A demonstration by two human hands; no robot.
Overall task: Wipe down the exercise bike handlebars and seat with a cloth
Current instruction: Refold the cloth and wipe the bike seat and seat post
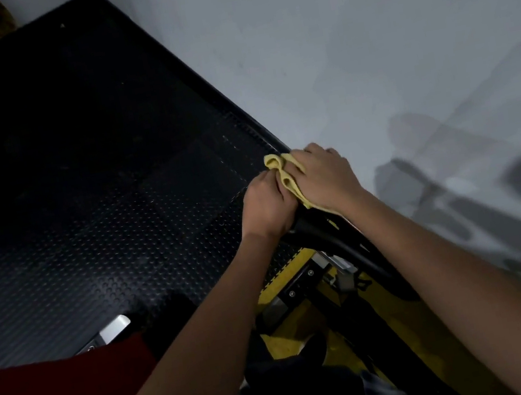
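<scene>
Your left hand [267, 204] is clenched around the black handlebar [325, 234], fist right beside the cloth [285, 175]. Your right hand [323, 177] presses the yellow cloth onto the bar's far end, fingers curled over it. Just below your wrists sits the bike's yellow frame [294, 268]. Left of your hands spreads a black studded mat [83, 228]; right of them, a grey wall [363, 39].

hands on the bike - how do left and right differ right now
The left hand is closed in a fist round the black handlebar, with little cloth under it. The right hand lies flatter and further up, pressing the yellow cloth down. Both touch the cloth at the bar's far end.
</scene>
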